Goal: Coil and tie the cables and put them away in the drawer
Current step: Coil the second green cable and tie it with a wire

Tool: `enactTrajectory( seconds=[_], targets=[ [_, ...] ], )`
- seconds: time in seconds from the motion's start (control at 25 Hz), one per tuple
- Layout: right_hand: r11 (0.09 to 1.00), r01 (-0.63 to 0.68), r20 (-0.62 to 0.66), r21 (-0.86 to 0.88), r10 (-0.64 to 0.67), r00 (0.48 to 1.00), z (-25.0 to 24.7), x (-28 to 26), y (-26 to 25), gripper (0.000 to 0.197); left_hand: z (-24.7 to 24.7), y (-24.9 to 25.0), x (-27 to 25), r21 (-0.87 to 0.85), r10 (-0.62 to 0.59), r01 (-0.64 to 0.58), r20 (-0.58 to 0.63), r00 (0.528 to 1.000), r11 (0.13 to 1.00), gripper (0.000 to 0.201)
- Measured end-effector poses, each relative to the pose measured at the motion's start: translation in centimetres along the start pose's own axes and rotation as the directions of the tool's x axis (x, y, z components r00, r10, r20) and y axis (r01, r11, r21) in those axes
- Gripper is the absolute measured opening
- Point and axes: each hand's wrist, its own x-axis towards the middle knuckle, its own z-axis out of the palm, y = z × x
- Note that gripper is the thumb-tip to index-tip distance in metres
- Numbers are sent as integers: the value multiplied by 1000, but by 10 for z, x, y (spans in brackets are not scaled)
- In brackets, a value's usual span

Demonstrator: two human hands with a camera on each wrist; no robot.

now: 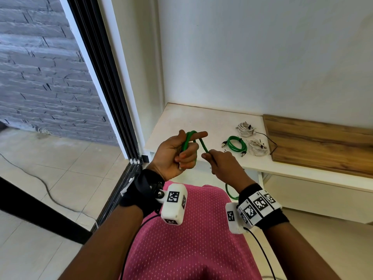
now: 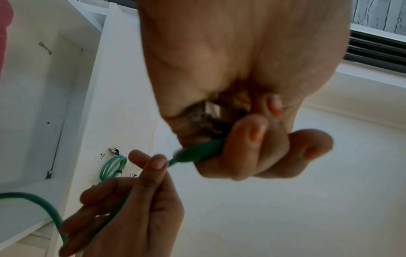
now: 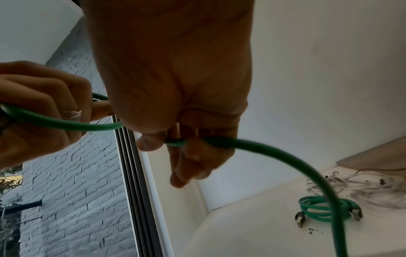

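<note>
A loose green cable point(image 1: 202, 145) runs between both hands above the white cabinet top point(image 1: 177, 122). My left hand point(image 1: 179, 151) grips one end of it, with a loop over the outstretched index finger; the plug point(image 2: 208, 113) shows inside the fist. My right hand point(image 1: 217, 160) pinches the cable point(image 3: 263, 147) a short way along, and the rest hangs down below the wrist point(image 1: 230, 191). On the cabinet top lie a tied green coil point(image 1: 236, 143) and two tied white coils point(image 1: 245, 128) point(image 1: 258, 147). An open drawer point(image 2: 37, 104) shows in the left wrist view.
A wooden board point(image 1: 323, 142) lies on the cabinet top at the right, with a thin black wire point(image 1: 270, 140) at its edge. A black sliding-door frame point(image 1: 113, 93) stands to the left. A grey cord point(image 1: 44, 184) trails over the tiled floor.
</note>
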Motion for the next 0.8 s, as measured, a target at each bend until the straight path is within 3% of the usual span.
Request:
enactTrajectory(
  seconds=[0.08,0.2,0.32,0.4,0.48,0.6,0.68,0.8],
  targets=[
    [999,-4,146,-32,9,989,1,-5,-2,32,-2,2,4,5,47,-47,-28,998,999,65],
    [990,36,440,-137,29,897,4,-18,-5,41,-5,10,10,138,243,-219,-187,952,966,56],
    [934,275,466,-228,-143,873,-6,-31,-22,44,-16,13,15,397,365,-235,-292,884,887,36],
    [857,420,399,-299,-288,871,-23,-30,-35,37,-22,5,15,544,344,-159,-257,903,824,37],
    [841,468,270,-272,-400,876,-43,-23,-45,27,-23,-8,14,624,261,-47,-256,931,780,44],
    [847,525,-60,-81,-530,846,-68,-7,-30,17,-17,-24,6,665,71,72,-185,980,743,60],
    [876,480,-193,38,-465,864,-79,2,-11,15,-10,-27,0,563,-3,65,-109,994,824,62],
    [894,297,-208,335,-237,949,-75,8,5,6,-3,-22,-2,444,-45,40,2,999,895,70]
  ],
)
